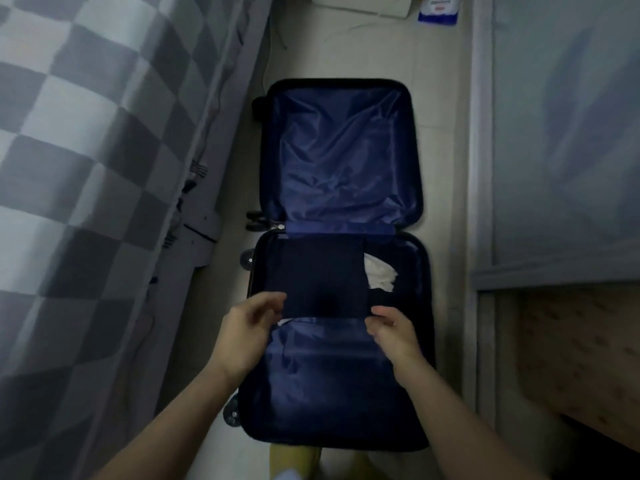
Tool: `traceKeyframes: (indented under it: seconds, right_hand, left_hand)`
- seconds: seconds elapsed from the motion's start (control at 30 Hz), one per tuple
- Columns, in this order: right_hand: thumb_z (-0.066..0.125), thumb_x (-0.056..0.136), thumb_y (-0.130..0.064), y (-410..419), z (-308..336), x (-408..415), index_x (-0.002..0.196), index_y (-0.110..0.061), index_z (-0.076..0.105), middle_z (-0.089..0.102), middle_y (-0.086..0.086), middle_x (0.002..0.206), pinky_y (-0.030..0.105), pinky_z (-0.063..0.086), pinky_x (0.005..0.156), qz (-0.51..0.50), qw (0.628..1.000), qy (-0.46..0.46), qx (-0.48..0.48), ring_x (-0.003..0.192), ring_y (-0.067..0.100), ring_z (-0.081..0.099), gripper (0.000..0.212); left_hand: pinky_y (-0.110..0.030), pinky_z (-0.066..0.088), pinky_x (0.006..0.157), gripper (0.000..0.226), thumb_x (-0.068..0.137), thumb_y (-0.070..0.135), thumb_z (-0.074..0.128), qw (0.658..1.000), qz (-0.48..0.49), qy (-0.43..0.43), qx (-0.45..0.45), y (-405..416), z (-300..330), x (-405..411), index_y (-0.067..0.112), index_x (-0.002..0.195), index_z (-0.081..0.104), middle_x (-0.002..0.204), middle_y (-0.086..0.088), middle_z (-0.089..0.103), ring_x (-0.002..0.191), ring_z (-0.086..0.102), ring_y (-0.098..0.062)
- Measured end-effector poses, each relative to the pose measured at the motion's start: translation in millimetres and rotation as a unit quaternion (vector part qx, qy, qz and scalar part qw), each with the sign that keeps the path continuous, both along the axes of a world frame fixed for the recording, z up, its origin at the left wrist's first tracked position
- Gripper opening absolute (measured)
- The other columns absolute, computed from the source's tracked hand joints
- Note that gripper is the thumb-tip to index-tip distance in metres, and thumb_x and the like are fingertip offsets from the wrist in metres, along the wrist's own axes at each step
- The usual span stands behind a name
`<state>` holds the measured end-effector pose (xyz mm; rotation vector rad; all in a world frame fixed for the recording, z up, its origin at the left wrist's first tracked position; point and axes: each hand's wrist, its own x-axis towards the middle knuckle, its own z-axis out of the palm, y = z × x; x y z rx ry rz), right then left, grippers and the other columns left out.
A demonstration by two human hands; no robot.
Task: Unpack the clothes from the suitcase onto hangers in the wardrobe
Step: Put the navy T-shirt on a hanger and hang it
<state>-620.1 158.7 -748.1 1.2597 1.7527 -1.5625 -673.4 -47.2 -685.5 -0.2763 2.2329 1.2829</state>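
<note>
A dark blue suitcase point(420, 341) lies open on the floor, its blue-lined lid point(343, 150) flat at the far side. In the near half lies a folded dark navy garment point(322, 271). A white garment point(379, 275) shows to its right. My left hand point(252, 327) pinches the navy garment's near left corner. At the near right corner my right hand point(391, 329) has its fingers curled on the edge. A blue lining flap point(332, 368) covers the rest of the near half.
A bed with a grey and white checked cover point(86, 168) runs along the left. On the right stands a pale wardrobe door point(561, 133), with a wooden surface point(571, 358) below it. A white box point(363, 3) and a blue packet point(438, 10) lie on the floor beyond the suitcase.
</note>
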Motion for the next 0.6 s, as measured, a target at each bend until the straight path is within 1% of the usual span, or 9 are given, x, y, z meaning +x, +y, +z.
traceKeyframes:
  seconds: [0.07,0.17,0.23,0.33,0.43,0.47,0.5,0.57,0.6]
  right_hand:
    - [0.054,0.091,-0.01,-0.9,-41.9,-7.8,0.128,-0.01,0.05,0.055,0.009,0.123,0.027,0.04,0.093,0.02,1.0,-0.008,0.008,0.106,0.019,0.05,0.037]
    - [0.057,0.09,-0.01,-3.4,-92.5,-17.8,0.137,-0.01,0.041,0.048,0.008,0.134,0.025,0.036,0.094,0.028,0.999,0.004,0.019,0.114,0.019,0.048,0.049]
    - [0.06,0.088,-0.01,-5.6,-123.6,-24.9,0.142,-0.013,0.032,0.039,0.008,0.143,0.028,0.036,0.099,0.011,0.999,0.017,0.033,0.124,0.023,0.044,0.061]
    - [0.066,0.084,-0.012,-12.3,-151.9,-34.9,0.146,-0.016,0.02,0.032,0.008,0.147,0.034,0.035,0.106,-0.028,0.999,0.029,0.022,0.128,0.026,0.04,0.078]
    - [0.071,0.081,-0.015,-20.7,-162.9,-42.2,0.147,-0.016,0.014,0.034,0.007,0.146,0.037,0.035,0.108,-0.069,0.997,0.036,-0.004,0.128,0.026,0.041,0.088]
    - [0.07,0.082,-0.015,-22.0,-164.1,-44.3,0.146,-0.014,0.018,0.039,0.008,0.142,0.038,0.037,0.106,-0.085,0.996,0.032,-0.017,0.126,0.026,0.044,0.082]
    - [0.067,0.085,-0.014,-23.1,-162.3,-46.3,0.142,-0.013,0.029,0.044,0.009,0.138,0.041,0.041,0.103,-0.102,0.994,0.029,-0.04,0.12,0.027,0.049,0.069]
    - [0.059,0.09,-0.01,-27.3,-147.1,-52.3,0.119,-0.013,0.053,0.057,0.014,0.125,0.045,0.049,0.092,-0.131,0.986,0.028,-0.096,0.103,0.027,0.057,0.03]
    - [0.056,0.091,-0.007,-30.4,-135.4,-54.9,0.108,-0.012,0.058,0.061,0.015,0.119,0.046,0.05,0.089,-0.151,0.981,0.031,-0.12,0.099,0.027,0.059,0.018]
  left_hand:
    - [-0.019,0.049,0.077,0.037,0.093,-0.004,0.042,1.0,0.02,-0.015,0.009,-7.2,-38.0,3.7,0.027,0.092,0.061,0.095,0.005,0.065,0.087,0.062,-0.01]
    - [-0.007,0.048,0.072,0.03,0.092,-0.008,0.042,0.997,0.058,-0.049,0.03,-15.0,-82.4,7.9,0.013,0.101,0.062,0.095,0.0,0.064,0.084,0.059,-0.007]
    - [-0.005,0.046,0.073,0.028,0.091,-0.009,0.043,0.995,0.068,-0.062,0.028,-19.6,-107.4,8.9,0.008,0.103,0.061,0.093,0.0,0.063,0.084,0.059,-0.008]
    - [-0.008,0.047,0.077,0.028,0.091,-0.008,0.043,0.995,0.067,-0.067,0.015,-22.6,-131.4,13.0,0.009,0.104,0.062,0.094,-0.002,0.065,0.085,0.06,-0.009]
    - [-0.019,0.049,0.085,0.028,0.091,-0.006,0.046,0.996,0.051,-0.07,0.001,-20.7,-141.8,15.6,0.015,0.1,0.063,0.095,-0.002,0.068,0.092,0.063,-0.014]
    - [-0.02,0.049,0.086,0.028,0.091,-0.005,0.046,0.996,0.047,-0.073,0.0,-19.2,-143.0,16.3,0.017,0.098,0.063,0.095,0.0,0.068,0.092,0.064,-0.015]
    - [-0.02,0.049,0.085,0.028,0.091,-0.004,0.047,0.996,0.045,-0.077,0.001,-17.5,-143.1,17.5,0.018,0.097,0.063,0.095,0.001,0.068,0.093,0.064,-0.015]
    - [-0.016,0.049,0.081,0.026,0.092,-0.003,0.046,0.994,0.051,-0.092,0.008,-13.6,-135.1,18.1,0.015,0.1,0.064,0.097,-0.002,0.069,0.093,0.064,-0.014]
    - [-0.013,0.049,0.077,0.026,0.092,-0.003,0.046,0.992,0.063,-0.105,0.015,-11.8,-129.1,18.2,0.013,0.101,0.064,0.097,-0.003,0.069,0.092,0.064,-0.014]
